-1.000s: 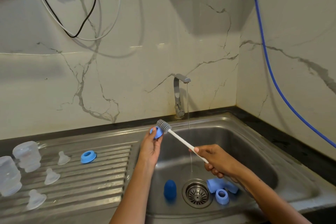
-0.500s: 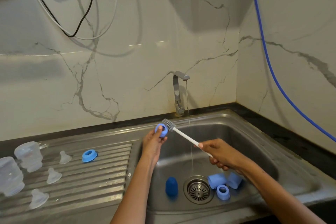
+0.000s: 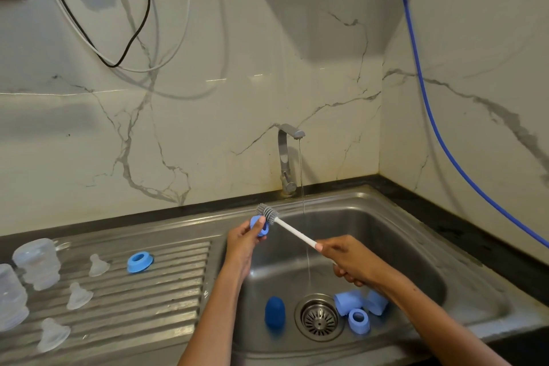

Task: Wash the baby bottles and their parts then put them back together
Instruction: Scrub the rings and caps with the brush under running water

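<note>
My left hand pinches a blue bottle ring above the sink's left rim. My right hand grips the white handle of a bottle brush, and its grey bristle head touches the ring. On the draining board lie another blue ring, three clear teats and two clear bottles. Inside the sink basin lie a dark blue cap, two light blue caps and a blue ring.
A thin stream of water runs from the steel tap into the basin, near the drain strainer. A blue hose hangs along the right wall. Black and white cables droop from a wall socket at the upper left.
The brush head has shifted slightly against the ring in my left hand. My right hand has slid a little up and right. The camera has tilted a bit.
</note>
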